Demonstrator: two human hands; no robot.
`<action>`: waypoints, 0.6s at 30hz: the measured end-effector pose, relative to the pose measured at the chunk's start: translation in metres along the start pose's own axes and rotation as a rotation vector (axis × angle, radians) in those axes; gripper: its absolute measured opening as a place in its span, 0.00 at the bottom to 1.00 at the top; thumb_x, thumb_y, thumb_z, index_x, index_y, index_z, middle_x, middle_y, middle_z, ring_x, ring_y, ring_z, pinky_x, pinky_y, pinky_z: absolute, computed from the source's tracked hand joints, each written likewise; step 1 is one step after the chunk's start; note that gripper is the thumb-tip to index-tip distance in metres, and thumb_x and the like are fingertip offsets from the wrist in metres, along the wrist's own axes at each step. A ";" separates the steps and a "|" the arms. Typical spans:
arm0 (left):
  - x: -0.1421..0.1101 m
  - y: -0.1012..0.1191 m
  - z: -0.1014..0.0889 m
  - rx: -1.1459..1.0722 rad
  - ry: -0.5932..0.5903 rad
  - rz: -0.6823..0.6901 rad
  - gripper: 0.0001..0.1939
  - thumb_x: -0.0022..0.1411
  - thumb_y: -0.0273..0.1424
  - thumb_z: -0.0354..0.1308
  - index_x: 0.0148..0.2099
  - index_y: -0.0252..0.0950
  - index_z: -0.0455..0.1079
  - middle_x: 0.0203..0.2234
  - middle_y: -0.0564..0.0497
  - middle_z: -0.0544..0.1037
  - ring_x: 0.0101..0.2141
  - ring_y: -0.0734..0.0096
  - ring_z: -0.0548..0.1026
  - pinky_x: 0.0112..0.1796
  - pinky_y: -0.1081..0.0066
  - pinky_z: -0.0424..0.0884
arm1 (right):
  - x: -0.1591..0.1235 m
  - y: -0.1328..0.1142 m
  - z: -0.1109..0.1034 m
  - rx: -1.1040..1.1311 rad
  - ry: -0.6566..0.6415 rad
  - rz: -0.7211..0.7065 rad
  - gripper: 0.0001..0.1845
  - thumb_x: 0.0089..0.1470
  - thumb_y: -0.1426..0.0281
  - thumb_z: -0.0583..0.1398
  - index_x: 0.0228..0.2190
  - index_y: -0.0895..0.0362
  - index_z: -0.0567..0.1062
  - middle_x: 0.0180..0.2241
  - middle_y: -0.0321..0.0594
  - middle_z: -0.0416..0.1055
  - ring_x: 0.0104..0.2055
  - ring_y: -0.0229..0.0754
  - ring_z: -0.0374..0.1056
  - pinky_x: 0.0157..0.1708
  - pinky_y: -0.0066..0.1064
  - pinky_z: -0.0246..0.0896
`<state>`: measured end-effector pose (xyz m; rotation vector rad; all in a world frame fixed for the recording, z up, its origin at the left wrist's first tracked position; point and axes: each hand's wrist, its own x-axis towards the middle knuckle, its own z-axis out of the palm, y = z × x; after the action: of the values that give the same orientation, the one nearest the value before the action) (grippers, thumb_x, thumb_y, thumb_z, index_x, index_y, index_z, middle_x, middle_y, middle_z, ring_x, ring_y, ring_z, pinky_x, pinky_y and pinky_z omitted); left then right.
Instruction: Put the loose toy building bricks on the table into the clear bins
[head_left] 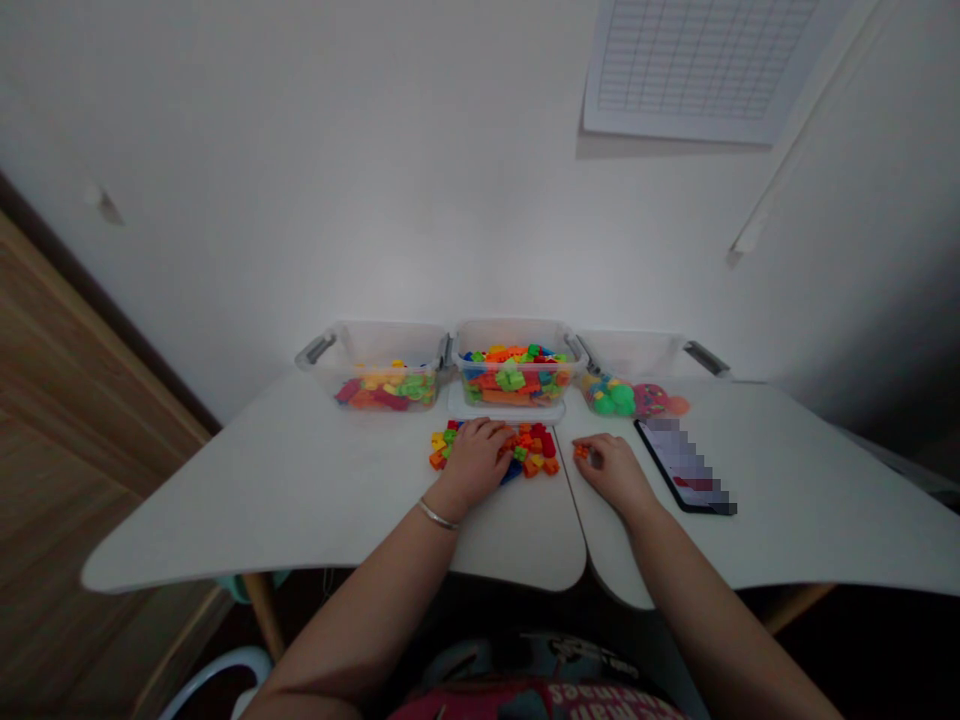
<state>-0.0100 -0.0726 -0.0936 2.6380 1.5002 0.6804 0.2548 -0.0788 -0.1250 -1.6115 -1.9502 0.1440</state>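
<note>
A heap of small coloured toy bricks (pixel 534 448) lies on the white table (pixel 300 500) in front of the middle bin. My left hand (pixel 477 458) rests palm down on top of this heap, fingers curled over the bricks, a bracelet on its wrist. My right hand (pixel 613 466) lies on the table just right of the heap, its fingertips closed on a small orange brick (pixel 580 451).
Three clear plastic bins stand against the wall: the left bin (pixel 375 365) and the middle bin (pixel 517 370) hold coloured bricks, the right bin (pixel 637 375) holds green and pink toys. A phone (pixel 684 465) lies flat beside my right hand. A seam splits the two tabletops.
</note>
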 end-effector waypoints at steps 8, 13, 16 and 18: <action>-0.001 0.002 -0.003 0.009 -0.005 -0.001 0.18 0.66 0.34 0.51 0.55 0.38 0.72 0.55 0.49 0.74 0.56 0.57 0.65 0.60 0.57 0.59 | 0.006 -0.015 -0.002 0.223 0.154 0.058 0.18 0.51 0.62 0.57 0.40 0.58 0.78 0.35 0.46 0.76 0.33 0.45 0.67 0.37 0.40 0.65; -0.001 0.004 -0.007 -0.002 -0.005 0.001 0.18 0.66 0.33 0.51 0.55 0.39 0.72 0.55 0.48 0.74 0.56 0.58 0.66 0.60 0.57 0.60 | 0.028 -0.035 -0.016 0.412 0.399 0.022 0.19 0.51 0.60 0.60 0.42 0.56 0.74 0.40 0.45 0.74 0.34 0.42 0.68 0.35 0.37 0.66; -0.001 0.004 -0.007 -0.008 -0.006 -0.004 0.17 0.66 0.33 0.51 0.54 0.40 0.72 0.54 0.49 0.74 0.55 0.59 0.66 0.59 0.57 0.61 | 0.049 -0.048 -0.024 0.473 0.552 0.009 0.17 0.51 0.60 0.60 0.41 0.56 0.72 0.40 0.44 0.74 0.36 0.42 0.68 0.36 0.36 0.67; -0.001 0.004 -0.008 -0.011 -0.004 -0.003 0.17 0.66 0.33 0.51 0.55 0.40 0.72 0.54 0.49 0.74 0.55 0.59 0.66 0.59 0.57 0.60 | 0.065 -0.057 -0.027 0.464 0.608 0.000 0.16 0.51 0.60 0.60 0.40 0.56 0.71 0.39 0.44 0.73 0.37 0.43 0.69 0.36 0.35 0.66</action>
<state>-0.0099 -0.0774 -0.0859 2.6268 1.4950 0.6811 0.2137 -0.0416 -0.0535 -1.1706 -1.3277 0.0837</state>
